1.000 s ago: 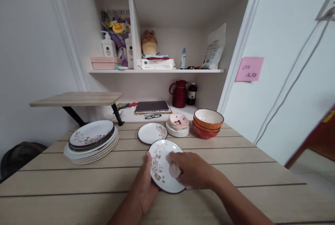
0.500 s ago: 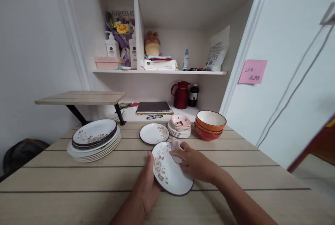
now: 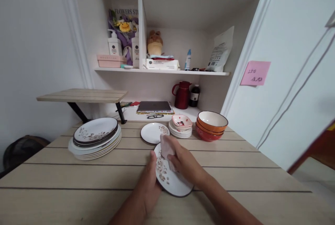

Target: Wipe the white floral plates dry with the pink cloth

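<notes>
Two hands shared one dark-rimmed floral plate in the head view, held over the slatted wooden tabletop. The left hand was partly curled round the plate's left edge, thumb along the rim; the right hand was closed on a pale pinkish cloth, laid against the plate's decorated face. Just beyond lay a second floral plate, beside a stack of small white dishes
</notes>
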`<action>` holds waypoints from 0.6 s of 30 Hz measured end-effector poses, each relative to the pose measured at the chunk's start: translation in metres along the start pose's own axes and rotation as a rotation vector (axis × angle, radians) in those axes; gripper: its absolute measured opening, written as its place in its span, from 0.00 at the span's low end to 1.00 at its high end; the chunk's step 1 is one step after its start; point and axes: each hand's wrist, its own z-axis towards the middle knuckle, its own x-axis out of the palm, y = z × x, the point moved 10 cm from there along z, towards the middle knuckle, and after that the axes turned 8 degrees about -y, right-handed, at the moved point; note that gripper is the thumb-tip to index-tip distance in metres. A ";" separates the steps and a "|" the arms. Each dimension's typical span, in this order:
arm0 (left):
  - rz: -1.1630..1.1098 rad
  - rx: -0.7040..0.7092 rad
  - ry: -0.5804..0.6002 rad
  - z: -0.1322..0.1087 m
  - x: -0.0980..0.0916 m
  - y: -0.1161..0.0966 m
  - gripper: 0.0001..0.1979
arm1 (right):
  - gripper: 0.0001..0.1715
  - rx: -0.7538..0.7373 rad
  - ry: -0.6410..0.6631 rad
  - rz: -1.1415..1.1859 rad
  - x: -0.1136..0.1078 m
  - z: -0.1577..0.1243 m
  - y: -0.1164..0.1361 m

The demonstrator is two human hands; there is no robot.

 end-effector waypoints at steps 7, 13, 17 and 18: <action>0.044 -0.011 0.031 -0.002 0.002 0.003 0.32 | 0.13 0.208 -0.112 -0.239 -0.025 0.001 -0.049; 0.032 0.011 0.110 -0.003 0.012 0.002 0.29 | 0.14 0.014 -0.151 -0.066 -0.010 0.005 -0.005; 0.003 0.015 0.066 -0.001 0.006 0.003 0.31 | 0.19 -0.092 -0.036 0.171 -0.002 0.002 0.026; 0.000 0.016 0.043 -0.001 0.003 0.002 0.32 | 0.19 -0.099 0.023 0.214 0.001 0.000 0.031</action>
